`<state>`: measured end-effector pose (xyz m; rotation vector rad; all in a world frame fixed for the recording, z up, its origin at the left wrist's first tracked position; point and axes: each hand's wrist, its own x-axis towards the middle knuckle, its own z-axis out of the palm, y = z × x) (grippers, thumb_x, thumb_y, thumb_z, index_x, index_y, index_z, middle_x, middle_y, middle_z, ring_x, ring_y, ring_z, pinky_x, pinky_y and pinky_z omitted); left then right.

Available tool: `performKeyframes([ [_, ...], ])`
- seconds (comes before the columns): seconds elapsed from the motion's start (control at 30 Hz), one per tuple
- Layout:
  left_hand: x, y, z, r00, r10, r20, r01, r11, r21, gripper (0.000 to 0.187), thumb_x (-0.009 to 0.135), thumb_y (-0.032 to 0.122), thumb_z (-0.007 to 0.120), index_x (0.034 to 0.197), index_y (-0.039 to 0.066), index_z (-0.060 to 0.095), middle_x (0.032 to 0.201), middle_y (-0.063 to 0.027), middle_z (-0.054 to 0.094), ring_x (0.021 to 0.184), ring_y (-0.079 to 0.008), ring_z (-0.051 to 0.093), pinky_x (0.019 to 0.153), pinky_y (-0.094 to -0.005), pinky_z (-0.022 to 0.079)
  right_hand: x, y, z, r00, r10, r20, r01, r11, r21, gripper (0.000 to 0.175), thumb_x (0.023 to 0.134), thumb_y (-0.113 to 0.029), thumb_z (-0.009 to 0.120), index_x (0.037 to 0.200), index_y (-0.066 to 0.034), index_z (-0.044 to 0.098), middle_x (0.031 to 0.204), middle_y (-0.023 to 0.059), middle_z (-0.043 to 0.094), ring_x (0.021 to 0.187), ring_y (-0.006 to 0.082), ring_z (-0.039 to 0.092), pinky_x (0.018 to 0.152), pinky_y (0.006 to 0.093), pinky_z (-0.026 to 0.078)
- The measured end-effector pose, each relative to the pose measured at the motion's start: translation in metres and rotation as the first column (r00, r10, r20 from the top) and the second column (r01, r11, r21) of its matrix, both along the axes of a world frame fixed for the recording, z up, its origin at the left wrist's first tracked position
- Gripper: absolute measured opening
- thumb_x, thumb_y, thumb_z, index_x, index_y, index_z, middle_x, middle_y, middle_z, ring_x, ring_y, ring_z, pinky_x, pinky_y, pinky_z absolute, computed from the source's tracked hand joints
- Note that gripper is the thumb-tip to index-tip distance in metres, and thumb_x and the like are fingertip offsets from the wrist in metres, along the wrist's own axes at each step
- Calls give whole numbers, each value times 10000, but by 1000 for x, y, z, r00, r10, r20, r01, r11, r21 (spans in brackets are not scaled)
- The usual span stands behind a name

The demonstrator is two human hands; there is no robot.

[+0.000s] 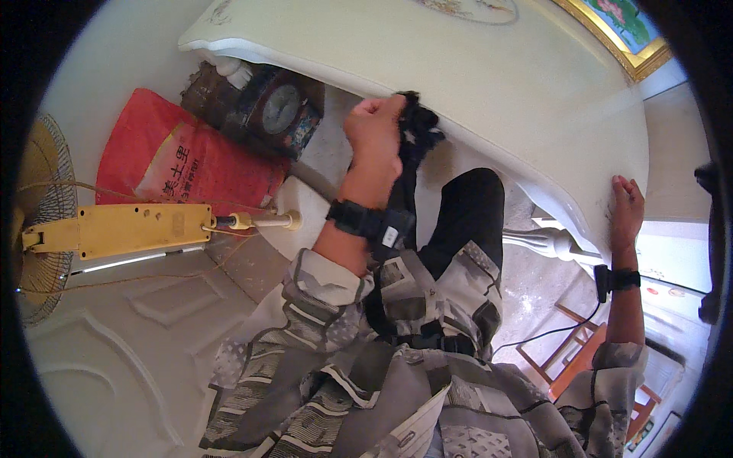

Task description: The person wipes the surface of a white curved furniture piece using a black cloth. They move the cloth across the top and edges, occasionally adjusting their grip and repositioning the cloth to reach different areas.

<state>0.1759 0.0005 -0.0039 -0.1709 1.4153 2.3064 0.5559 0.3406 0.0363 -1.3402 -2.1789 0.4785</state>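
My left hand (375, 123) is closed at the front edge of a cream table (458, 68) with a scalloped rim. A fuzzy black cloth (421, 123) with pale specks comes out beside the fist and overlaps the table edge; its lower part blends into my dark trousers. Far to the right, my right hand (627, 200) rests on the table's end with its fingers slightly curled and nothing visible in it. Both wrists wear black straps with small devices.
Under the table's left end stand a dark worn cabinet (280, 109) with a round face and a red printed bag (189, 154). A yellow-bodied fan (146, 229) on a pole stands at left. A turned white table leg (538, 240), a wooden chair (578, 355) and a gilt-framed picture (647, 57) are right.
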Motion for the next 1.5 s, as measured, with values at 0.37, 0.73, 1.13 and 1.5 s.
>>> performKeyframes([
  [0.37,88,43,-2,975,-132,-178,73,950,-303,179,829,123,823,816,-31,733,760,-94,756,681,-147,679,659,-329,547,8,15,-6,998,39,55,-45,994,99,452,1016,-416,782,1269,-43,814,1374,164,763,1475,323,583,1246,403,397],
  [0.73,82,-27,-8,703,-676,-222,696,590,410,416,1063,233,689,1431,42,656,1383,-87,722,1214,-233,721,1042,-399,607,12,14,-11,997,-51,56,50,998,33,532,1006,-524,757,1312,-92,808,1549,213,653,1451,356,597,1234,452,424],
  [1.13,91,-41,-27,430,-744,-511,876,481,35,707,998,177,771,1629,9,499,1557,-113,627,1401,-229,617,1197,-365,473,-51,-213,18,812,-19,-584,-397,715,-575,341,1065,-290,769,1312,-56,778,1148,53,802,1020,123,731,883,278,571],
  [1.5,115,-3,12,322,-925,201,885,369,284,343,1034,253,790,1289,31,729,1105,-52,788,969,-148,773,821,-310,635,-93,-242,-32,564,-451,-692,-326,648,-688,273,1015,-177,829,1218,-8,763,1019,21,762,821,73,662,761,221,531],
])
